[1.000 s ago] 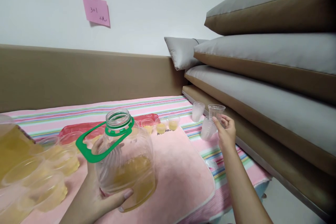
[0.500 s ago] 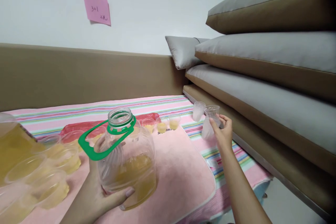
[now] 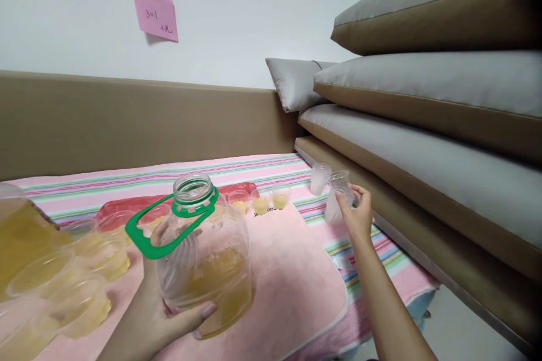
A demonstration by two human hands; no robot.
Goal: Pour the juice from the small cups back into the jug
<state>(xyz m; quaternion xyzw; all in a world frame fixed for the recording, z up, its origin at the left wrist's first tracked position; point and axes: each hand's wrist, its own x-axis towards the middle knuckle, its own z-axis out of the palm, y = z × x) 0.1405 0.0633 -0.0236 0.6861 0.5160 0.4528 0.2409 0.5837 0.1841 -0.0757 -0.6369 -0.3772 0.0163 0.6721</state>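
Observation:
My left hand [image 3: 167, 316] is wrapped round the base of a large clear plastic jug [image 3: 205, 262] with a green handle [image 3: 146, 231], an open mouth and some yellow liquid at the bottom. The jug is held just above a pink towel [image 3: 288, 271]. My right hand [image 3: 359, 215] is closed on a small clear plastic cup [image 3: 341, 183], which sits on top of a stack of such cups [image 3: 332, 211]. Another clear cup [image 3: 319, 178] stands just left of it.
Several small cups with yellow liquid [image 3: 260, 203] stand in a row at the towel's far edge. Clear bowls of yellow liquid [image 3: 63, 287] crowd the left side. A striped cloth [image 3: 127, 180] covers the surface. Stacked cushions [image 3: 423, 124] rise on the right; a pink note [image 3: 154, 14] hangs on the wall.
My right hand has brought the clear cup down and slightly left onto the stack of cups. The jug in my left hand has barely shifted.

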